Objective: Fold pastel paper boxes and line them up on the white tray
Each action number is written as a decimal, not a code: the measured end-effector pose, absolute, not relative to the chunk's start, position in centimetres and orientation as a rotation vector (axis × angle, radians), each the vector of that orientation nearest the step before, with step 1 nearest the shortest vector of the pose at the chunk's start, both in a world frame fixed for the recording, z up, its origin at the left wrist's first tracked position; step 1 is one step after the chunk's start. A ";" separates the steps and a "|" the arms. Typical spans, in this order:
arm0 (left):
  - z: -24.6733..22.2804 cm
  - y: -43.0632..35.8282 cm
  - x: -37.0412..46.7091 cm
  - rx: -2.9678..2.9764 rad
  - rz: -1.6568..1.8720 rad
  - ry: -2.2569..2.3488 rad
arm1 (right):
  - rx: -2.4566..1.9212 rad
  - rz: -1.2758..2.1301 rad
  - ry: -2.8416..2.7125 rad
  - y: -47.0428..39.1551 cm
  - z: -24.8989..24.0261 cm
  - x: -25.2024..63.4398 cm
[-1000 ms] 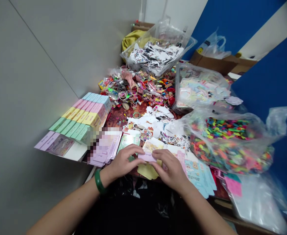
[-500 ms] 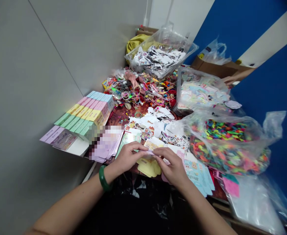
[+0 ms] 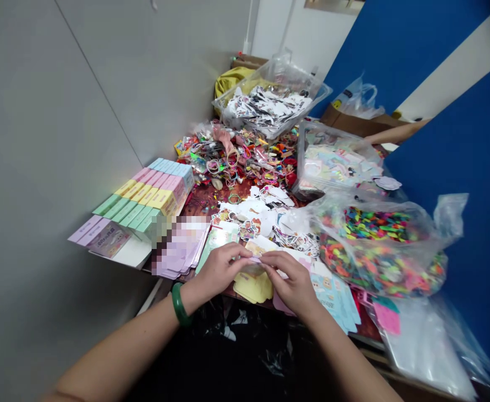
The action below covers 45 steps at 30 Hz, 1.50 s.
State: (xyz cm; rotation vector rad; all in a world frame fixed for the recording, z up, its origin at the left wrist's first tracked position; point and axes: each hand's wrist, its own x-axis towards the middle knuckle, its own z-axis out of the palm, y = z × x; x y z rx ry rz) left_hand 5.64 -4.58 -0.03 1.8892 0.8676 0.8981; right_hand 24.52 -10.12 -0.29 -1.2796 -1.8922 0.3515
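The tray (image 3: 321, 95) heaped with white paper cutouts (image 3: 265, 105) was clear, shiny plastic. The counter (image 3: 201, 196) had a glossy, reddish-brown surface, perhaps lacquered wood, though clutter hid most of it. The bangle (image 3: 178, 304) looked smooth and polished. The pastel boxes (image 3: 144, 195) seemed smooth printed card, the bag (image 3: 427, 245) thin, crinkled see-through plastic, and the wall (image 3: 61, 139) smooth, dull grey.
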 end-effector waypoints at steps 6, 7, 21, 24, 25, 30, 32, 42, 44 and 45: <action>-2.2 -5.5 5.6 2.083 1.146 0.811 | -1.208 0.117 -2.046 -10.5 -1.4 25.0; -2.7 -5.5 5.4 2.148 1.188 0.776 | -1.187 0.072 -2.084 -10.6 -1.4 25.1; -3.4 -6.0 4.4 2.245 1.261 0.774 | -1.225 0.030 -2.057 -11.5 -1.5 24.3; -1.4 -6.6 2.5 2.125 1.354 0.871 | -1.245 0.046 -1.964 -11.3 0.1 23.8; -0.7 -6.7 1.4 2.083 1.388 0.913 | -1.263 0.043 -1.907 -11.1 0.6 23.6; 1.0 -7.7 -6.0 1.926 1.530 1.410 | -1.200 0.320 -1.909 -9.1 2.0 19.6; 0.8 -7.9 -8.9 1.900 1.576 1.662 | -1.085 0.546 -1.994 -8.1 2.1 16.1; -1.7 -5.0 -14.3 1.927 1.571 2.239 | -0.979 1.157 -2.044 0.0 -1.1 -3.9; -1.5 -4.7 -14.5 1.875 1.595 2.255 | -1.008 1.127 -2.038 0.7 -1.7 -5.3; -1.3 -4.6 -14.6 1.848 1.611 2.248 | -1.025 1.114 -2.032 0.8 -1.9 -5.6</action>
